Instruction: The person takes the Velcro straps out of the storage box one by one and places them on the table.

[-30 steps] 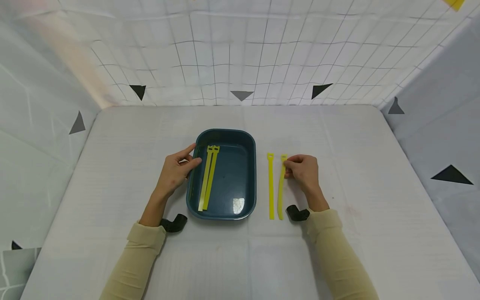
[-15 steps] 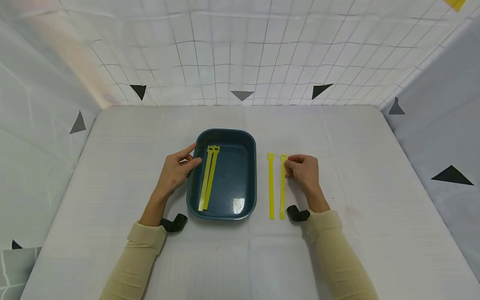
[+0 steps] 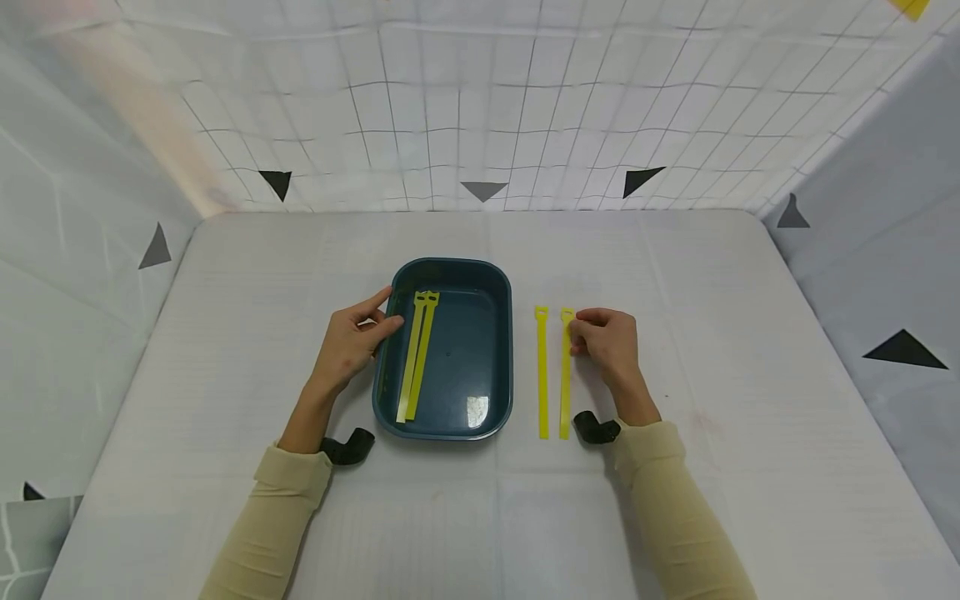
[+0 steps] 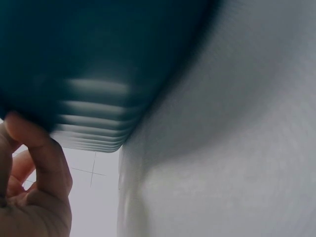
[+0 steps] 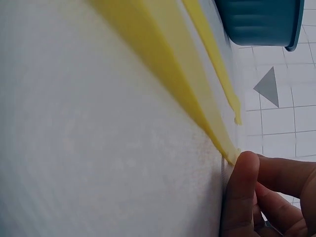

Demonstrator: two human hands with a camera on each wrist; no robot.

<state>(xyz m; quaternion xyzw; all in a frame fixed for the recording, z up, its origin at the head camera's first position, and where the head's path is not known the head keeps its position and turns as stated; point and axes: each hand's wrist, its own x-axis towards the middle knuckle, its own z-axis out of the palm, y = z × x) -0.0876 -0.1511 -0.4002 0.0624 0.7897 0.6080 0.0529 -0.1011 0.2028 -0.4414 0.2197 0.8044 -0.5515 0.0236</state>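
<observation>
My left hand grips the left rim of a dark teal tray, thumb over the edge and fingers outside. Inside the tray, two yellow cable ties with slotted heads lie side by side, partly overlapping. To the right of the tray my right hand pinches another yellow cable tie near its slotted head. That tie lies straight on the table, beside a similar yellow cable tie to its left. In the right wrist view, the thumb and fingertips meet at the tie's head end.
The white-covered table runs back to a white wall with a grid pattern. Black wrist mounts sit by both forearms. Black and grey triangles mark the surrounding walls.
The tie under my right hand was slightly curved, its lower end further left; it has swung right and now lies straight, parallel to its neighbour. Both hands stay nearly in place.
</observation>
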